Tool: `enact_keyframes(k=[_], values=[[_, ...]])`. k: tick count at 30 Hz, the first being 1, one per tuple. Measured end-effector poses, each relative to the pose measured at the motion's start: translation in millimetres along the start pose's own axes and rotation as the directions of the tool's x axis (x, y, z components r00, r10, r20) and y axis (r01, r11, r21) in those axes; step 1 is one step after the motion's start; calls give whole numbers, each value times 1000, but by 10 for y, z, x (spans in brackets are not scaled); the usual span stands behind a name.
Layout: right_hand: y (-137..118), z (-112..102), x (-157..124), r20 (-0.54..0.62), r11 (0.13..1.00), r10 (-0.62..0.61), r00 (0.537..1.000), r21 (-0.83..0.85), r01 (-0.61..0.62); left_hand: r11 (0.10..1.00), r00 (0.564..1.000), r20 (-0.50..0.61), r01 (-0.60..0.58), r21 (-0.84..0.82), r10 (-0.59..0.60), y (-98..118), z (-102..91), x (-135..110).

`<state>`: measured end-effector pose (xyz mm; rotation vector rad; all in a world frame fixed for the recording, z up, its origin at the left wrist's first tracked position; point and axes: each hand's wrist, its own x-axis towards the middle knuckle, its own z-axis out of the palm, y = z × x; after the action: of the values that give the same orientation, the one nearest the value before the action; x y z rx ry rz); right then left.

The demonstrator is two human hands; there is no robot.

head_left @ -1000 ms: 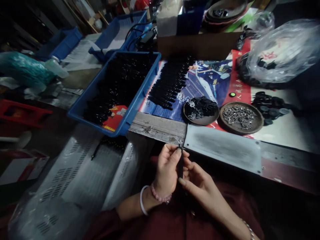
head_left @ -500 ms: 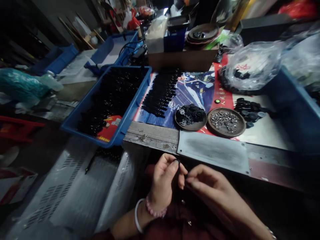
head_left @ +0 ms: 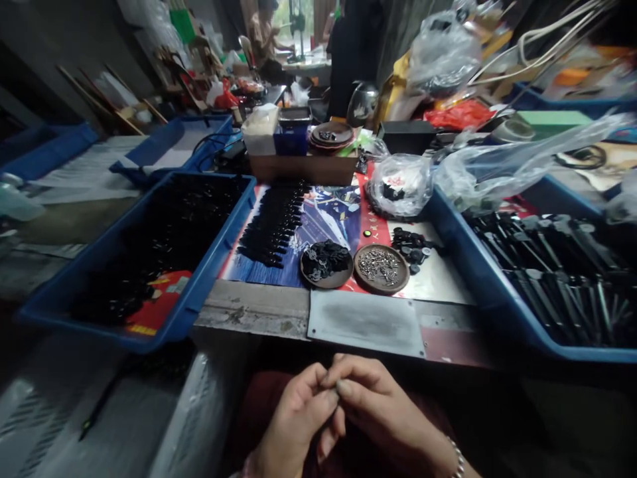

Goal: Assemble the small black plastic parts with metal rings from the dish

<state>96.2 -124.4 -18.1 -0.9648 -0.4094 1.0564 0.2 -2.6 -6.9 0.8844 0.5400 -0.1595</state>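
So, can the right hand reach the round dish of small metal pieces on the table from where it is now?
Probably yes. The right hand is at the table edge, pinched against the left hand. Between it and the dish of metal pieces lies only a flat grey plate, with nothing standing on it.

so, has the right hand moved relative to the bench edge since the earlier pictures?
Yes. The right hand has closed in on the left hand, fingertips meeting, below the grey metal plate.

Two dishes [head_left: 381, 268] side by side at bench [head_left: 365, 322] front edge; one bin [head_left: 149, 259] left, another bin [head_left: 502, 292] right.
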Motion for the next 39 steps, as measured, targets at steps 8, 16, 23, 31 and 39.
enact_keyframes(k=[8, 16, 23, 31, 39], values=[[-847, -960, 87, -301, 339, -576, 760, -934, -113, 993, 992, -94, -73, 90, 82, 210, -65, -1], [-1074, -1682, 364, -361, 71, -509, 781, -922, -381, 988, 996, -80, -23, 150, 35, 77, -146, 19], [-1107, -1565, 248, -417, -103, -409, 812, -863, -495, 991, 999, -39, -1, 135, 7, 37, -178, 67], [-964, -1364, -40, -461, 159, -499, 734, -881, -445, 992, 1000, 23, 13, 128, -16, -87, -185, 115], [-225, -392, -317, -243, 984, 176, 954, 72, -163, 998, 997, 57, 47, 52, -50, -49, 64, 127]])
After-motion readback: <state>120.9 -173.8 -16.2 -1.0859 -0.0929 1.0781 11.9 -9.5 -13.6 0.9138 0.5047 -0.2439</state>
